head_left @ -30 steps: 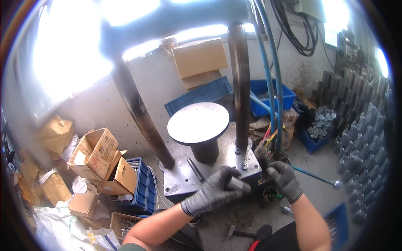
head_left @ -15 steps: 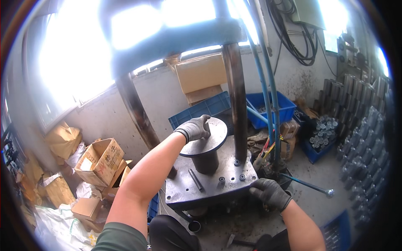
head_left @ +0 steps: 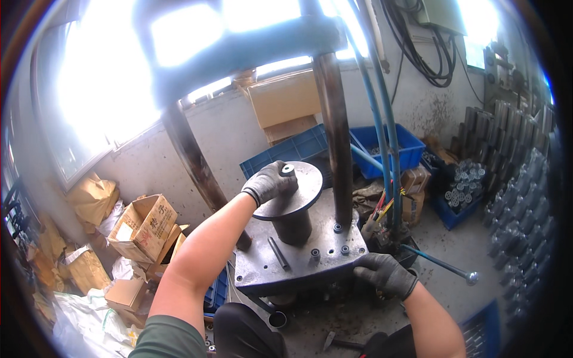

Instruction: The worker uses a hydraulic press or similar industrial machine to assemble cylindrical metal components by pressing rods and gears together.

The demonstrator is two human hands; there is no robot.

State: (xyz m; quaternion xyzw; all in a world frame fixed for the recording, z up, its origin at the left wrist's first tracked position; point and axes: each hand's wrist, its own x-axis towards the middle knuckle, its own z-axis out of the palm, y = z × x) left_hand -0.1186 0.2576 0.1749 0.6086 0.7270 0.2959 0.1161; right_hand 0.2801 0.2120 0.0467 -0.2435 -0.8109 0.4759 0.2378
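Press base plate [head_left: 298, 262], grey steel, carrying round platen [head_left: 298, 194] on a pedestal. Left hand [head_left: 268, 184], gloved, fingers curled around small metal cylinder [head_left: 288, 169] standing on platen. Right hand [head_left: 385, 274], gloved, grips plate's front-right edge.

Brown cardboard boxes [head_left: 143, 227] — left floor

Both hands are wearing dark grey knit gloves, the left hand [head_left: 270, 182] and the right hand [head_left: 385, 273]; the round press table [head_left: 295, 190] is showing dull grey steel; the crates [head_left: 391, 149] are showing bright blue; the cardboard boxes [head_left: 143, 225] are showing tan; the hoses [head_left: 382, 119] are showing blue.
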